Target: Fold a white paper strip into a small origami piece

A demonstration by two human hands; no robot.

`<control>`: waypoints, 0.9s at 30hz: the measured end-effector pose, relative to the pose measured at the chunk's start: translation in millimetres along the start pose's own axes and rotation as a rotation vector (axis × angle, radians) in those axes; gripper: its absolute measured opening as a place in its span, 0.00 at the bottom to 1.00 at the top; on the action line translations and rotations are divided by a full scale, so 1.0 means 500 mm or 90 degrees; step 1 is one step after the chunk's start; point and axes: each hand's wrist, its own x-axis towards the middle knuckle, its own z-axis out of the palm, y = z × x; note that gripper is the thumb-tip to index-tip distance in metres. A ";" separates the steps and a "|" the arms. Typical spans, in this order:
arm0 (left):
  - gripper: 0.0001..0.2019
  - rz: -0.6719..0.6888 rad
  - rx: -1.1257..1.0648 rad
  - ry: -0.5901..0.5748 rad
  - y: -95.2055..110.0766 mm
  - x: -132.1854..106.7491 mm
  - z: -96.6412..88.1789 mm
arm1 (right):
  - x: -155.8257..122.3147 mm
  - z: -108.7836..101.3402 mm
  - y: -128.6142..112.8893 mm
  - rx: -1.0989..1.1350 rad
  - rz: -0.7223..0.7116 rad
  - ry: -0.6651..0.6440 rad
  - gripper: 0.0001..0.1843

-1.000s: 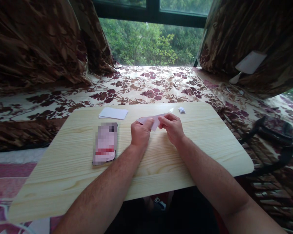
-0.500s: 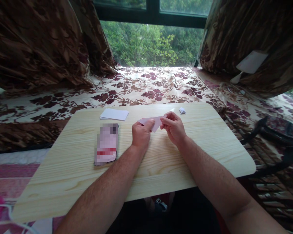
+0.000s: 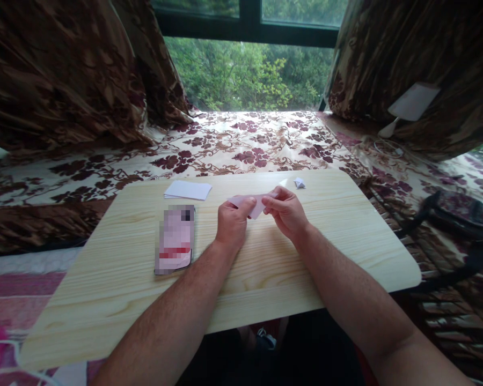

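Note:
A piece of white paper [image 3: 258, 208] with slanted edges is held between my two hands, over the middle of the table. My left hand [image 3: 232, 219] is closed on its left side, the thumb lying on top. With thumb and fingers, my right hand [image 3: 286, 210] pinches the paper's right end. Part of the sheet is hidden behind my fingers. Beyond my right hand lies a small folded paper piece [image 3: 300, 183]. To the far left of my left hand rests a stack of white paper sheets [image 3: 188, 190].
A pink, partly pixelated phone [image 3: 175, 241] lies on the wooden table [image 3: 265, 279], left of my left forearm. Behind the table spreads a floral cloth [image 3: 249, 139] below a window. A white lamp [image 3: 414, 102] stands back right, and a dark bag [image 3: 461, 214] sits at the right.
My right thumb and fingers have shifted slightly along the paper's right end, toward my left hand. My left hand keeps its grip, nearly still.

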 end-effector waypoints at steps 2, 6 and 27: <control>0.12 0.000 -0.001 0.001 0.001 0.000 0.001 | 0.000 0.002 -0.002 0.010 -0.003 0.006 0.20; 0.12 -0.002 0.002 -0.001 0.003 0.000 0.002 | 0.001 0.003 -0.005 0.016 0.000 0.008 0.19; 0.15 -0.028 0.078 0.035 0.011 0.002 -0.009 | -0.001 -0.002 0.002 -0.192 -0.042 0.052 0.18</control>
